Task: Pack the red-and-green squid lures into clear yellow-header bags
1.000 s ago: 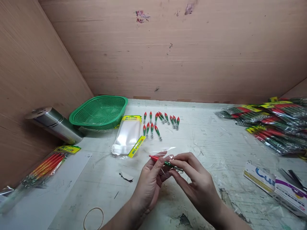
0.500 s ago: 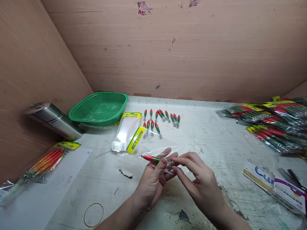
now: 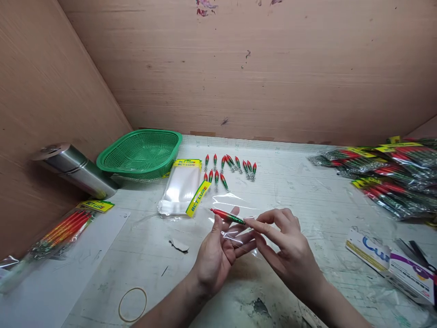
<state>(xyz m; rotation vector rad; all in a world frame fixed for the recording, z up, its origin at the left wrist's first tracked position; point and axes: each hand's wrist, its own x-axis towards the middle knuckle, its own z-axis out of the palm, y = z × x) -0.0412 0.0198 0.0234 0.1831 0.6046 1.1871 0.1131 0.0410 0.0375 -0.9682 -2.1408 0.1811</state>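
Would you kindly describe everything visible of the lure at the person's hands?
The slim, tapered lure is red toward its pointed left end, green toward the right, and looks like glossy plastic. It slants slightly down rightward over the spread left hand. The right hand appears to touch its green end, where detail is hard to make out. Whether it lies inside the clear bag is unclear.
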